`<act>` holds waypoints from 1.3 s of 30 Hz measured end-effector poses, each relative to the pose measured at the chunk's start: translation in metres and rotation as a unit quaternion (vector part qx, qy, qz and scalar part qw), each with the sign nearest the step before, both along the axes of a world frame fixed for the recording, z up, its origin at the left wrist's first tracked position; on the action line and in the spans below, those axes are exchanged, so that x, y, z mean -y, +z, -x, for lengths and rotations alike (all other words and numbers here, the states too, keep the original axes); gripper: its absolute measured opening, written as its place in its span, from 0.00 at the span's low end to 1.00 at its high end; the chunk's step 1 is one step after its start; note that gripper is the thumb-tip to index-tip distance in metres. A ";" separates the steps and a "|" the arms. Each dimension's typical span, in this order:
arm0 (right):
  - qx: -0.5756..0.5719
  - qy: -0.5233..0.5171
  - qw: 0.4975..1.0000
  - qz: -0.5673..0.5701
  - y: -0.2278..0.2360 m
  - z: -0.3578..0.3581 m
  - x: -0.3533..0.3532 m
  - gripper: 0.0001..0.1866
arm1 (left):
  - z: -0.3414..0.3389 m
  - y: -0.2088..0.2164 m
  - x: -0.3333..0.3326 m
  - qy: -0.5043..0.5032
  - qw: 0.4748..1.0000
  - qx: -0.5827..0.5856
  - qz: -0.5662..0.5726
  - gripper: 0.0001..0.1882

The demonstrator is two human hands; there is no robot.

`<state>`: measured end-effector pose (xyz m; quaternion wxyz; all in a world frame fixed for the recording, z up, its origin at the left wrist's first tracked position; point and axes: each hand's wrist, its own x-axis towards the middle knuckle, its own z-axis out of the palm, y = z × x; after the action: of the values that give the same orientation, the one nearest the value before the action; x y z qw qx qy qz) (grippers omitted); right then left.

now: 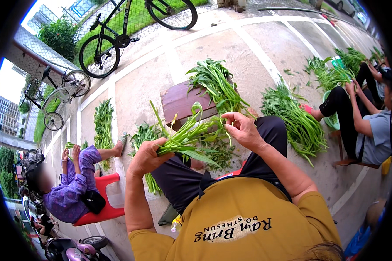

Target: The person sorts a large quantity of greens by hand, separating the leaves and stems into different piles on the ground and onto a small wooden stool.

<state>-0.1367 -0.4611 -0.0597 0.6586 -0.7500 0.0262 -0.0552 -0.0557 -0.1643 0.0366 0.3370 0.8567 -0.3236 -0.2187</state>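
My left hand (147, 157) is closed around a bunch of long-stemmed water spinach (188, 135), held above my lap with its leaves and stems fanning to the right. At the right end of the bunch, my right hand (245, 131) pinches a thin green stem between thumb and fingertips. Just beyond my hands stands a low reddish-brown wooden stool (175, 103). A thick bundle of water spinach (214, 82) lies across its right side, stems toward me. Loose leaves (217, 155) are scattered on the ground under my hands, partly hidden by them.
A large heap of greens (294, 122) lies on the paving to my right, a narrower row (103, 124) to the left. On a red chair (106, 195) at left, a person handles greens; others sit at right beside a green basin (331, 115). Bicycles (122, 41) stand along the fence.
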 end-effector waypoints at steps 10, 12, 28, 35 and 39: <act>-0.015 -0.004 1.000 0.007 -0.008 0.000 -0.003 0.13 | 0.002 0.004 0.005 -0.032 0.999 -0.022 -0.003 0.09; -0.014 -0.020 1.000 0.000 -0.008 0.000 -0.004 0.13 | 0.003 0.005 0.005 -0.039 0.999 -0.020 -0.003 0.09; 0.026 0.005 0.997 0.068 -0.020 0.000 -0.004 0.10 | 0.007 0.010 0.013 -0.047 0.998 -0.041 -0.014 0.08; -0.002 -0.100 0.995 0.000 -0.037 0.015 0.015 0.10 | 0.003 -0.018 0.005 0.038 0.997 0.061 0.016 0.11; -0.046 -0.092 0.986 -0.130 -0.040 0.032 0.030 0.11 | 0.005 -0.058 0.037 0.194 0.974 -0.015 0.114 0.14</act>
<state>-0.1685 -0.4906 -0.0995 0.7409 -0.6540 0.1320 -0.0771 -0.0610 -0.2012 -0.0213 0.4735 0.8555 -0.1695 -0.1234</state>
